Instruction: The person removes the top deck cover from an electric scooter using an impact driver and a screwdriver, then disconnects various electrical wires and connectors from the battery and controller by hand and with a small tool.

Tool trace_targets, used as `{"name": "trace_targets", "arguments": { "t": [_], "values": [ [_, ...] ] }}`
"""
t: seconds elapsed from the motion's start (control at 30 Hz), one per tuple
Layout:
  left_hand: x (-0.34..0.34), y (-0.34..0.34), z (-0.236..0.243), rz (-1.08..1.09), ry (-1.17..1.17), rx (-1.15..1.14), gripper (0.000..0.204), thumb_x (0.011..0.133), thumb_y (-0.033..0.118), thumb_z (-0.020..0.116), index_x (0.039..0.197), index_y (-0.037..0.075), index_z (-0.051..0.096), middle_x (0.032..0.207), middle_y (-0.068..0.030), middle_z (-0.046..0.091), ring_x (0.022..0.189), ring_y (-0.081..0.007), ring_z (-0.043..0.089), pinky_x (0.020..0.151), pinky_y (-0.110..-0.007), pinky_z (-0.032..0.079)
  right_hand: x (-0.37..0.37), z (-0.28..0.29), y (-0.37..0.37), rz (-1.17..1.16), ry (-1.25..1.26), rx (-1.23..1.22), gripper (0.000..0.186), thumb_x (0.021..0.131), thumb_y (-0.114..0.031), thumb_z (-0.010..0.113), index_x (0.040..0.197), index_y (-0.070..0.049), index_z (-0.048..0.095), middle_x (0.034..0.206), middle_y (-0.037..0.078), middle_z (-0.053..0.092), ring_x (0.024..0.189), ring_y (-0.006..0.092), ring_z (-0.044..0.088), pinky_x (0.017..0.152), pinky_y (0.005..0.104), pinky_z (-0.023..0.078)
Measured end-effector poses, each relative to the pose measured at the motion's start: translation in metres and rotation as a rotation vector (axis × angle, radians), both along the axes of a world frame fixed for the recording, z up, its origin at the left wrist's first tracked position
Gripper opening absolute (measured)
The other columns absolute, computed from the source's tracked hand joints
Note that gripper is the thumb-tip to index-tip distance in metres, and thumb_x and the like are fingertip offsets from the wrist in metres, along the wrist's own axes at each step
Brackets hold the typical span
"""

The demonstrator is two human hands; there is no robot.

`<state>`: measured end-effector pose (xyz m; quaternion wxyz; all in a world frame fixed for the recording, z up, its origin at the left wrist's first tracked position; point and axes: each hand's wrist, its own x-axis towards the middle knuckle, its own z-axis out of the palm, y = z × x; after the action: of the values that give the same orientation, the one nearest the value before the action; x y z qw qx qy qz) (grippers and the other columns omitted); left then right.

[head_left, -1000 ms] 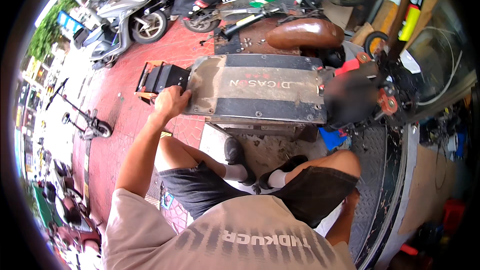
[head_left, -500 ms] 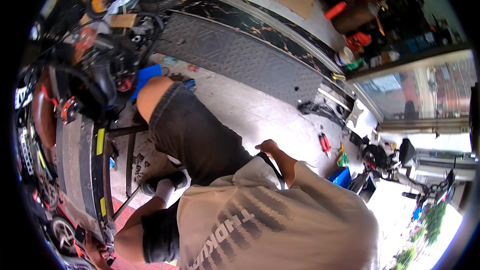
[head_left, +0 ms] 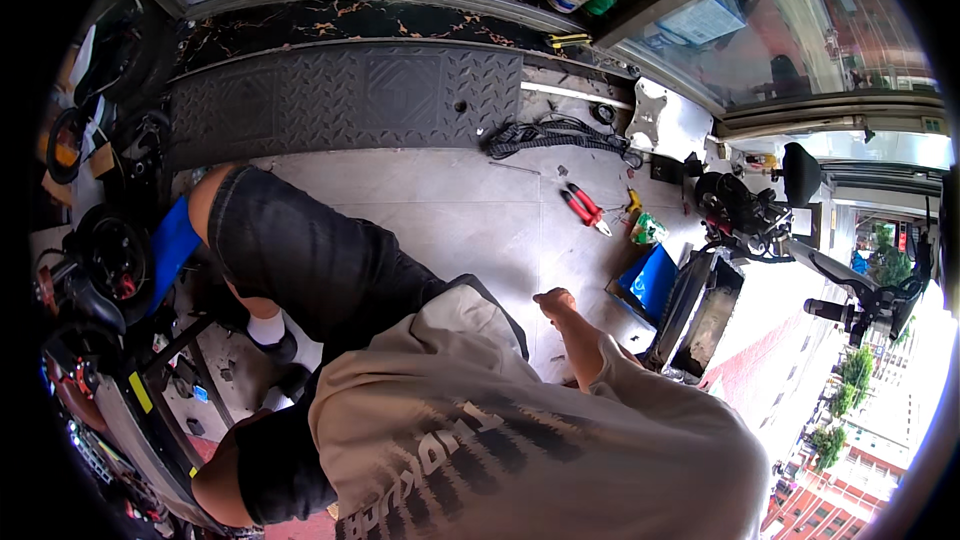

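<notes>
My right hand (head_left: pixel 557 304) hangs over the pale tiled floor (head_left: pixel 450 230), beside my grey-beige shirt. Its fingers look curled in, and nothing shows in them. Beyond it on the floor lie pliers (head_left: pixel 583 208) with red handles, apart from the hand. A small yellow-handled tool (head_left: pixel 634 201) and a green and white packet (head_left: pixel 648 229) lie to their right. Closer to the hand is a blue bin or box (head_left: pixel 650 282), next to a dark, open rectangular container (head_left: pixel 705 315). My left hand is out of view.
A black coiled cable (head_left: pixel 560 135) lies near a dark ridged ramp (head_left: pixel 320 95) along the doorstep. A white metal plate (head_left: pixel 668 120) leans by the glass door (head_left: pixel 770 40). At right stands a scooter or bike (head_left: pixel 850 290). Motorcycle parts and a worn bench (head_left: pixel 145 430) are at left.
The view has turned to the right, so the pliers, cable and boxes now sit nearer the middle. My left hand, by the bench's end before, has gone out of view.
</notes>
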<state>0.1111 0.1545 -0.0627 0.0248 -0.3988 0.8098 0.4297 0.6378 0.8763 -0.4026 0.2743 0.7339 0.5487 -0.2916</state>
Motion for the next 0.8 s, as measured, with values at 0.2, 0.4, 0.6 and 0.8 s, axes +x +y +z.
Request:
{"name": "trace_targets", "arguments": {
  "t": [0.2,0.4,0.6,0.8],
  "values": [
    [0.041,-0.006,0.007,0.133,0.095,-0.014,0.049,0.1,0.058,0.058,0.116,0.012,0.064,0.092,-0.0076,0.073,0.071,-0.0183,0.071,0.058,-0.034,0.056,0.007,0.047,0.069,-0.213,-0.056,-0.197,0.041,0.089,-0.042,0.078,0.105,-0.004,0.076,0.093,0.012,0.074,0.076,0.0256,0.071,0.067,0.0427,0.059],
    [0.189,-0.081,-0.012,0.269,0.131,0.087,0.05,0.1,0.058,0.057,0.121,0.012,0.065,0.098,-0.0073,0.075,0.077,-0.0179,0.072,0.063,-0.034,0.058,-0.088,0.043,0.149,-0.106,0.351,-0.39,0.028,0.094,-0.036,0.073,0.106,-0.011,0.068,0.085,0.003,0.066,0.071,0.0199,0.065,0.06,0.0351,0.046],
    [0.331,0.111,-0.097,0.319,-0.031,0.215,0.036,0.101,0.042,0.054,0.106,0.01,0.071,0.082,-0.0029,0.071,0.066,-0.0144,0.066,0.057,-0.031,0.054,-0.204,0.042,0.253,0.364,0.514,-0.4,0.032,0.094,-0.035,0.072,0.114,-0.01,0.067,0.089,0.001,0.066,0.064,0.0133,0.061,0.052,0.0298,0.042],
    [0.571,0.262,-0.251,0.785,-0.087,0.347,0.032,0.098,0.031,0.061,0.113,0.004,0.07,0.084,-0.0048,0.069,0.063,-0.0153,0.065,0.05,-0.034,0.054,-0.346,0.087,0.289,0.807,0.579,-0.288,0.025,0.093,-0.024,0.074,0.112,-0.01,0.067,0.084,0.0,0.065,0.063,0.0134,0.061,0.046,0.0272,0.038]
  ]
}}
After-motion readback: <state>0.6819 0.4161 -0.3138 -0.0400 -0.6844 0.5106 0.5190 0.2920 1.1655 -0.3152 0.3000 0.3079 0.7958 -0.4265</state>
